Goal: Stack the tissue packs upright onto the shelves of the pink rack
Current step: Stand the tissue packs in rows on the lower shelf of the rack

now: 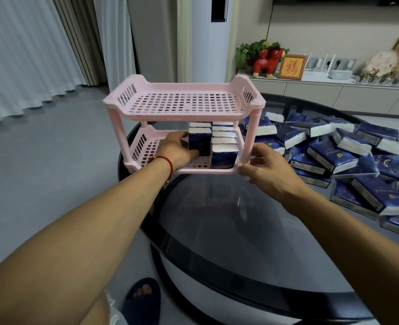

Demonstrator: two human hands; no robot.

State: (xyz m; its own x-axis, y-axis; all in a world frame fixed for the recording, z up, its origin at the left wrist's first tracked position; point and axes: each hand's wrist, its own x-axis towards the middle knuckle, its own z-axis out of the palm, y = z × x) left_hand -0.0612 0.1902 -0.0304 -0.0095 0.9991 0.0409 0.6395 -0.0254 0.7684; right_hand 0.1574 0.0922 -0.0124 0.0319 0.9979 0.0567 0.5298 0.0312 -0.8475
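One pink slotted plastic rack (184,106) with two shelves stands on the far left part of a round dark glass table (229,231). The rack's upper shelf carries nothing. On the rack's lower shelf, dark blue tissue packs with white ends stand upright in two rows toward the rack's right half: the right row (224,146) shows about five packs, the left row at least two, with those further back hidden.

The left hand (177,148), with one red cord bracelet (164,161) at the wrist, reaches into the lower shelf. Its grip is closed around the front tissue pack of the left row (199,143), thumb on the pack's left side and fingers at its lower front edge. That pack stands upright, beside the right row.

The right hand (264,165) is at the rack's front right corner. Its grip is narrow, thumb and fingers curled at the front right leg and lower rim; firm contact with the rim cannot be confirmed.

To the right of the rack, a loose pile of dark blue tissue packs (348,158) lies flat and overlapping on the table, well over twenty; an exact count is not possible.
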